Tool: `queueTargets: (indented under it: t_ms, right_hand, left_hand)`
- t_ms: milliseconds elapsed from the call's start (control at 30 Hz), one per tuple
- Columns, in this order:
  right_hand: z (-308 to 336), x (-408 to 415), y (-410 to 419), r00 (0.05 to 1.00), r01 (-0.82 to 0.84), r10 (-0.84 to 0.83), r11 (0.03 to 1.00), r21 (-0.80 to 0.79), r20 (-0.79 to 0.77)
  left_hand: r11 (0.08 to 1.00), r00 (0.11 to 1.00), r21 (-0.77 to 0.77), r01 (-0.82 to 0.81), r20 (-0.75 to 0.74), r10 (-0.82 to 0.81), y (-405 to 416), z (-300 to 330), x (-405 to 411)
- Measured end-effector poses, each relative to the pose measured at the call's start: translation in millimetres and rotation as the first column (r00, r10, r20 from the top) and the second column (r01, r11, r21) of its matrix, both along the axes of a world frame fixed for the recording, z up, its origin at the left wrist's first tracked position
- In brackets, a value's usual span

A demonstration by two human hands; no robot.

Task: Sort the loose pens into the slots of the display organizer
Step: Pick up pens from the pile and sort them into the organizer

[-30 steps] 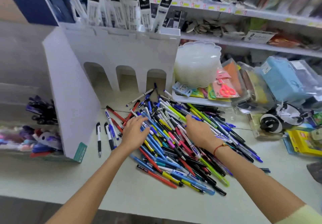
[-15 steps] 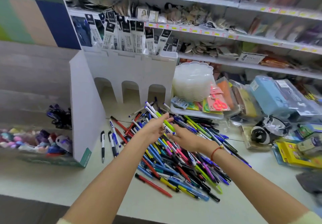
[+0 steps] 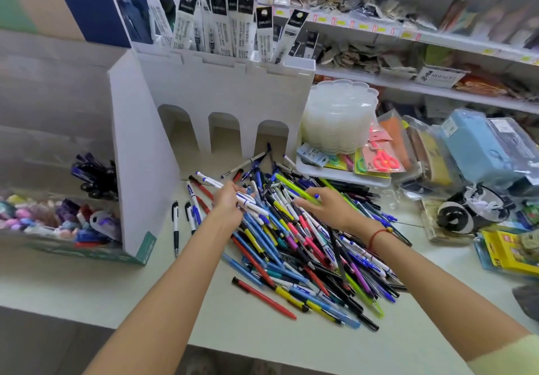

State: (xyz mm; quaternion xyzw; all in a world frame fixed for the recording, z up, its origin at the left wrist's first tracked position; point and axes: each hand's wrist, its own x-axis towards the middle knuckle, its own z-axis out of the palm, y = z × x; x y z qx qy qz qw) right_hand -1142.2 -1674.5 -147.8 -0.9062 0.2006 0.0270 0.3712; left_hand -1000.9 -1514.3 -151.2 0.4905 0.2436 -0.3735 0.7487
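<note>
A pale surface [image 3: 87, 281] carries the pen pile [image 3: 306, 246], near the white organizer [image 3: 227, 91]. Left grip [image 3: 230, 199] holds white pens [image 3: 248, 199]; right grip [image 3: 326, 199] pinches a green pen [image 3: 294, 189] (shop shelves [image 3: 437, 39] behind).

The left hand [image 3: 229, 199] grips white pens with blue marks [image 3: 230, 189]; the right hand [image 3: 326, 202] pinches a lime-green pen with a blue tip [image 3: 294, 188]. Below both sets of fingers, the pen heap [image 3: 306, 252] mixes blue, black, red, yellow, pink and white. Beyond the fingertips, the display organizer [image 3: 227, 94] is plain white
</note>
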Motion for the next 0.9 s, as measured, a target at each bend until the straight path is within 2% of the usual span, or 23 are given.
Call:
queueTargets:
  t_ms: [33,67,133,167,200,300,400,467,533,600,700,833,900]
  right_hand:
    - [0,3,1,0.991,0.123,-0.127,0.989,0.088,0.046]
    - [0,6,3,0.943,0.288,-0.318,0.927,0.241,0.098]
    - [3,16,6,0.709,0.517,-0.698,0.614,0.596,0.104]
    - [4,22,7,0.57,0.553,-0.818,0.446,0.704,0.071]
    - [4,27,7,0.448,0.585,-0.893,0.323,0.744,0.036]
    - [4,41,6,0.198,0.643,-0.98,0.12,0.756,-0.013]
    - [2,52,10,0.079,0.642,-0.993,-0.02,0.766,-0.091]
    - [5,58,17,0.042,0.629,-0.987,-0.095,0.771,-0.156]
    - [12,62,25,0.032,0.618,-0.982,-0.125,0.776,-0.184]
    - [21,64,36,0.052,0.598,-0.988,-0.085,0.797,-0.145]
    - [37,67,58,0.103,0.576,-0.994,0.041,0.817,-0.023]
    - [55,73,90,0.254,0.547,-0.957,0.261,0.795,0.14]
    - [66,75,101,0.274,0.487,-0.947,0.284,0.826,0.165]
  left_hand:
    - [0.998,0.998,-0.015,0.058,-0.035,-0.059,5,-5,0]
    - [0.99,0.988,-0.04,0.137,-0.068,-0.139,9,-8,-3]
    - [0.948,0.945,-0.062,0.311,-0.084,-0.315,14,-14,-17]
    - [0.924,0.921,-0.06,0.378,-0.079,-0.381,14,-15,-25]
    - [0.904,0.901,-0.057,0.424,-0.075,-0.428,14,-14,-32]
    - [0.858,0.856,-0.075,0.509,-0.059,-0.513,15,-6,-45]
    - [0.819,0.834,-0.212,0.534,-0.024,-0.551,18,12,-52]
    - [0.831,0.862,-0.262,0.49,0.007,-0.506,19,24,-58]
    - [0.871,0.906,-0.259,0.418,0.049,-0.42,17,34,-60]
    - [0.909,0.947,-0.265,0.322,0.078,-0.313,15,42,-59]
    - [0.949,0.981,-0.249,0.194,0.078,-0.18,15,52,-52]
    - [0.978,0.986,-0.144,0.154,0.094,-0.141,28,63,-45]
    - [0.983,0.978,-0.092,0.158,0.153,-0.143,42,69,-41]
